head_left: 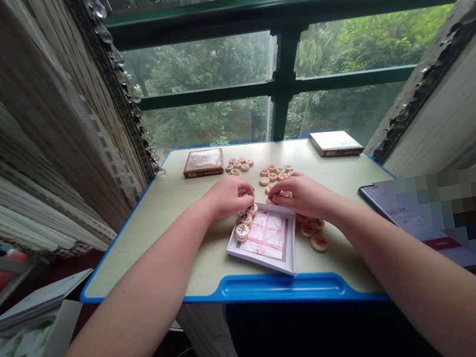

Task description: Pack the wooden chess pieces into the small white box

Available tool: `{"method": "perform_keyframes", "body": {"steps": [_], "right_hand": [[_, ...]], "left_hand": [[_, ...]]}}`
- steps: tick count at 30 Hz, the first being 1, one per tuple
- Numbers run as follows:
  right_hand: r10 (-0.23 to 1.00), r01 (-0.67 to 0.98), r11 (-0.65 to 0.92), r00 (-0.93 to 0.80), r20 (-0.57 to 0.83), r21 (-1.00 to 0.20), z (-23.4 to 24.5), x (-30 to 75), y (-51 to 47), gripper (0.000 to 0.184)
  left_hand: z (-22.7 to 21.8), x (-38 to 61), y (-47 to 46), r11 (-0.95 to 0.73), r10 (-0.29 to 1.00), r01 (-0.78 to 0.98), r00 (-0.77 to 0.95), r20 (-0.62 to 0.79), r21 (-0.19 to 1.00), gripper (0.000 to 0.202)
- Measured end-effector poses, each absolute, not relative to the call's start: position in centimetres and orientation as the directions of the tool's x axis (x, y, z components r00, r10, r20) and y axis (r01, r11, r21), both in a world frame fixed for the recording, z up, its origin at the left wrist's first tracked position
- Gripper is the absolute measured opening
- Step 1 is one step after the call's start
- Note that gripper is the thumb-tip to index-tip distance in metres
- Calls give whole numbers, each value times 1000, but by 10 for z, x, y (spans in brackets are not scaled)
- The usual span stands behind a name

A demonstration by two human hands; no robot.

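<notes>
A shallow white box (292, 248) lies at a slant near the front of the table, a folded sheet with a red-line grid (266, 234) inside. Round wooden Chinese chess pieces with black characters (245, 218) line the box's left side, some stacked. At its far left corner my left hand (230, 195) has its fingers curled on a chess piece, largely hidden by them. My right hand (300, 194) is beyond the far right corner, thumb and fingers closed around a chess piece among loose ones. Red-marked pieces (318, 242) lie right of the box, partly under my right wrist.
More loose chess pieces (240, 164) lie farther back in two groups. A brown-edged box (203, 163) stands at the back left, a white-topped box (335, 143) at the back right. A tablet-like device (424, 228) lies at the right. A blue tray groove (281, 288) edges the table (142, 258).
</notes>
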State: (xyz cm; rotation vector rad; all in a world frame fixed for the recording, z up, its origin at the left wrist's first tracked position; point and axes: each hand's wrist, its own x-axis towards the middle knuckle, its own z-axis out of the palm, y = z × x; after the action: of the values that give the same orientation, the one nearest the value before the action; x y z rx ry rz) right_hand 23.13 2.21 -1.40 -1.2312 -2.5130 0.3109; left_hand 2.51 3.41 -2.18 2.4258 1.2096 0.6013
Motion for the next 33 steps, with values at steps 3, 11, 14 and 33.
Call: {"method": "perform_keyframes", "body": {"steps": [3, 11, 14, 33], "right_hand": [[792, 734, 610, -579, 194, -300, -15, 231, 22, 20], [778, 730, 627, -602, 179, -272, -15, 231, 22, 22], [780, 736, 625, -599, 180, -261, -15, 230, 22, 21], [912, 871, 409, -384, 143, -270, -17, 229, 24, 17]], "left_hand": [[-16, 24, 29, -630, 775, 677, 581, 249, 381, 13], [-9, 26, 22, -682, 732, 679, 635, 246, 273, 16], [-11, 26, 24, -673, 739, 671, 631, 235, 311, 13], [-10, 22, 27, -622, 776, 687, 605, 179, 376, 17]]}}
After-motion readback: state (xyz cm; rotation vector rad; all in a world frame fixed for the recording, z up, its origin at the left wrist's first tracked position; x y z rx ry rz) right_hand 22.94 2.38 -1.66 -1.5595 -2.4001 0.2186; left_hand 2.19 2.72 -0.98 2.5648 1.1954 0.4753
